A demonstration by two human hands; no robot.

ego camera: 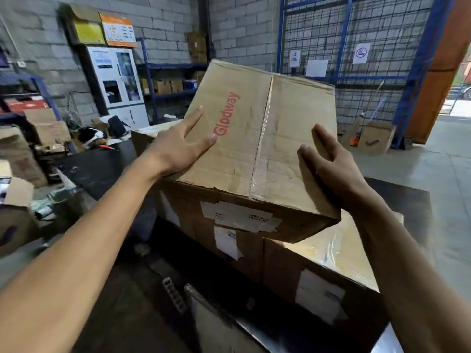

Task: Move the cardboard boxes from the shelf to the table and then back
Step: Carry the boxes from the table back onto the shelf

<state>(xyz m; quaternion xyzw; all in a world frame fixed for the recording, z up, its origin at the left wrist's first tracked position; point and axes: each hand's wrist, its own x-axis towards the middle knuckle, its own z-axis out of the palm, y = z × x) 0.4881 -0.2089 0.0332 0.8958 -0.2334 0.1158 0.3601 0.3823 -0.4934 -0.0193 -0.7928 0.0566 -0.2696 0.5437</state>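
Warehouse w/ block walls, blue shelves [163, 70] at back, wire partition [356, 34] at right. Black table [102, 164] carries stacked boxes; top box [254, 138], tilted, sits on lower box [331, 271] near table's front edge, taped seam running away from the person. Left hand [178, 149] lies flat on its left flap, fingers straight; right hand [328, 159] open, just beside the right flap, contact unclear. Neither grips anything.
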